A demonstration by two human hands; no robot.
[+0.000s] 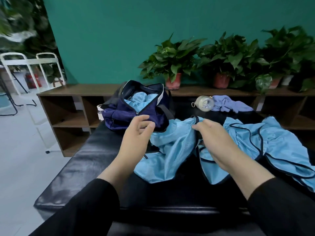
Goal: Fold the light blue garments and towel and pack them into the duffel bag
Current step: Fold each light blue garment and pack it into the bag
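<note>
A crumpled light blue garment (172, 150) is being handled on the black bench (71, 169), just in front of the duffel bag (134, 106). Its upper edge is being reached by the left hand (136, 133), fingers loosely curled and apparently holding nothing, and by the right hand (216, 140), whose grip cannot be told. Light blue fabric is already being held inside the open bag. A second garment (276, 143) and the towel (230, 103) are lying unfolded, beside a bottle (204, 102).
</note>
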